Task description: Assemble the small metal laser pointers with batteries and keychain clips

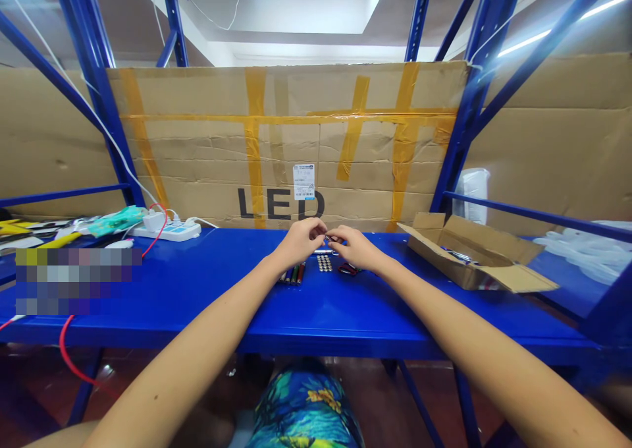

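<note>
Above the blue table my left hand (302, 242) and my right hand (356, 246) meet, fingertips pinched together around a small dark piece (327, 238). Its kind is too small to make out. Just below the fingers lies a slim silver rod (323, 252). Nearer to me, small round silver button cells (324, 263) are set out in neat rows. Several thin tubes (296, 275) in dark, green and red tones lie side by side below my left hand, partly hidden by it. Under my right hand rests a small red-and-black item (348, 269).
An open cardboard box (469, 277) with slim items inside stands at the right. A white power strip (170, 229) with plugs and cables sits at the back left, beside a cluttered pile (116, 221). A large cardboard panel (207, 151) closes off the back.
</note>
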The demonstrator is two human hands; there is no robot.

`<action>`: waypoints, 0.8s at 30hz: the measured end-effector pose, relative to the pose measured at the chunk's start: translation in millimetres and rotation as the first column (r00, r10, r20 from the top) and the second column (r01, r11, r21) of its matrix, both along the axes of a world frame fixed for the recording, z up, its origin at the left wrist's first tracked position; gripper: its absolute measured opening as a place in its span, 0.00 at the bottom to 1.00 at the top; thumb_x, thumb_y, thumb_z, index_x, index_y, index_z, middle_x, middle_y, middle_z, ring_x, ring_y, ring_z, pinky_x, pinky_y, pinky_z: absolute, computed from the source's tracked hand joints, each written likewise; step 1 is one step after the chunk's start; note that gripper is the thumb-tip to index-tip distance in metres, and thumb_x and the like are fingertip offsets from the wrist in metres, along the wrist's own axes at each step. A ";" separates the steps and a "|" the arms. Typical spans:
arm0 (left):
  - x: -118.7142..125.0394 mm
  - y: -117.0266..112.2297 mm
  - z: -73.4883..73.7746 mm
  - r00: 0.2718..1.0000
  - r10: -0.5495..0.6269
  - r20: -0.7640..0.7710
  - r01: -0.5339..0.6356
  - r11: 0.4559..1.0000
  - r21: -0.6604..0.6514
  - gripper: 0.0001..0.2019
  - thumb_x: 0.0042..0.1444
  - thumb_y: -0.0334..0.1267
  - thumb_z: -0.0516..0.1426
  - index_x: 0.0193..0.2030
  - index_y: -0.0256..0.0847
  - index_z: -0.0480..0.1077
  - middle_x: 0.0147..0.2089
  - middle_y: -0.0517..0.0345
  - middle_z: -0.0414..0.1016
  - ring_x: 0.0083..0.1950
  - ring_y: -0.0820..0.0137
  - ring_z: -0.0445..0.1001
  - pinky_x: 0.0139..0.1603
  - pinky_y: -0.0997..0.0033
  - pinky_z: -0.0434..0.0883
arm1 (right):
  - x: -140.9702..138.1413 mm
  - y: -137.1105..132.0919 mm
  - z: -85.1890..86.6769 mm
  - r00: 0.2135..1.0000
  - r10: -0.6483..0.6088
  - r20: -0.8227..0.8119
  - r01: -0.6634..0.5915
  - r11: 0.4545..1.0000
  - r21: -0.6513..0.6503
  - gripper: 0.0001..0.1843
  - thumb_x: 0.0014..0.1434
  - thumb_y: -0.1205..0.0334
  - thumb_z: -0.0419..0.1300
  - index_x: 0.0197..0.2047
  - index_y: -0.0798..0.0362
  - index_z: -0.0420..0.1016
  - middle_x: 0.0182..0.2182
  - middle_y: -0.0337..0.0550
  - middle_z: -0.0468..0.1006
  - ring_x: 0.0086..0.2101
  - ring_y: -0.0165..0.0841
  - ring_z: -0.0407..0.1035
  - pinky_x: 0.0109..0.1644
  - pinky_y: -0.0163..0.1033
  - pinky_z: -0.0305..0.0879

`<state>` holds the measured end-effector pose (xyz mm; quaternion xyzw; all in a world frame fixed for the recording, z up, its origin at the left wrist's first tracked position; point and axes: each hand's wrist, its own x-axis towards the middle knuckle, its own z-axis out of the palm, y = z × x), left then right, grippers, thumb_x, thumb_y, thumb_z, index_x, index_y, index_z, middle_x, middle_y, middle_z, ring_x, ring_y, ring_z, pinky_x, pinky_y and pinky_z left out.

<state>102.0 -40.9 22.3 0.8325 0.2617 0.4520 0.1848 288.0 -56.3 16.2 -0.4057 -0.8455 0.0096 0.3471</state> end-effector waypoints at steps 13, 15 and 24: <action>6.9 -5.0 2.1 0.934 -0.093 0.346 0.207 0.928 -0.309 0.08 0.50 0.30 0.61 0.36 0.36 0.65 0.24 0.61 0.74 0.27 0.72 0.77 0.32 0.72 0.73 | -3.2 -6.9 -0.1 0.978 0.029 -0.207 0.018 0.976 0.218 0.07 0.53 0.73 0.53 0.33 0.51 0.62 0.32 0.43 0.70 0.34 0.34 0.64 0.38 0.38 0.60; 7.8 -4.0 1.6 0.925 -0.093 0.368 0.218 0.924 -0.315 0.08 0.51 0.31 0.61 0.36 0.35 0.66 0.23 0.61 0.74 0.25 0.73 0.76 0.32 0.71 0.73 | -2.9 -9.3 1.3 0.980 0.050 -0.194 0.000 0.968 0.250 0.06 0.55 0.72 0.53 0.32 0.51 0.62 0.32 0.43 0.69 0.34 0.35 0.64 0.38 0.39 0.60; 8.7 -8.0 2.6 0.915 -0.078 0.397 0.211 0.930 -0.303 0.07 0.52 0.29 0.59 0.37 0.35 0.65 0.23 0.63 0.72 0.26 0.74 0.74 0.33 0.72 0.71 | 0.2 -11.9 1.6 0.983 0.138 -0.121 -0.098 0.951 0.295 0.06 0.63 0.68 0.52 0.34 0.52 0.66 0.31 0.44 0.69 0.34 0.35 0.65 0.40 0.39 0.60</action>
